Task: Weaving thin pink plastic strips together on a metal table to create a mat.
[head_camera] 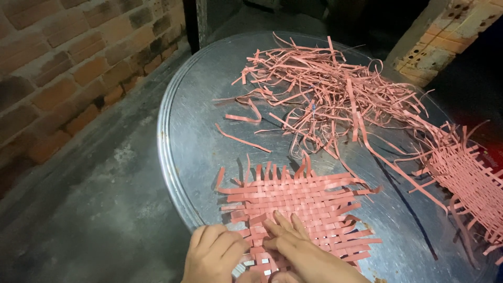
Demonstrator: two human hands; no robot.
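A pink woven mat (298,202) of flat strips lies on a large round metal tray (199,120). Both hands press on its near edge at the bottom of the view. My left hand (212,254) rests curled on the mat's near left corner, fingertips pinching strips there. My right hand (304,251) lies flat on the weave with its fingers spread, touching the left hand's fingers. Loose strip ends stick out all around the mat.
A tangled heap of loose pink strips (325,91) covers the far part of the tray. A second woven piece (469,178) lies at the right edge. A brick wall (68,68) stands on the left above a concrete floor (89,209).
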